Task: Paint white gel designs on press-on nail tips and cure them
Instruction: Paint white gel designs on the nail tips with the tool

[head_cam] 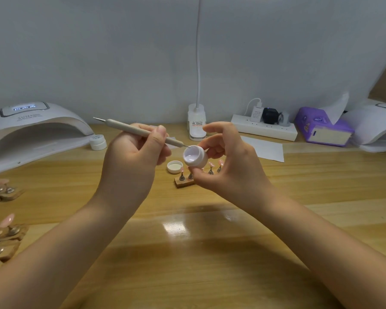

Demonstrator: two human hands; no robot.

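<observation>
Both forearms are reaching in from the near edge over the wooden table (210,253). Right hand (230,161) is pinching a small open gel pot (195,156) between thumb and fingers, tilting its mouth leftward. Left hand (131,157) is gripping a dotting pen (140,131), its fine tip touching the pot's rim. Just beyond are sitting the pot's lid (175,166) and a wooden stand (183,182) carrying pink nail tips (220,162). Far left, a curing lamp (33,130) is glowing.
</observation>
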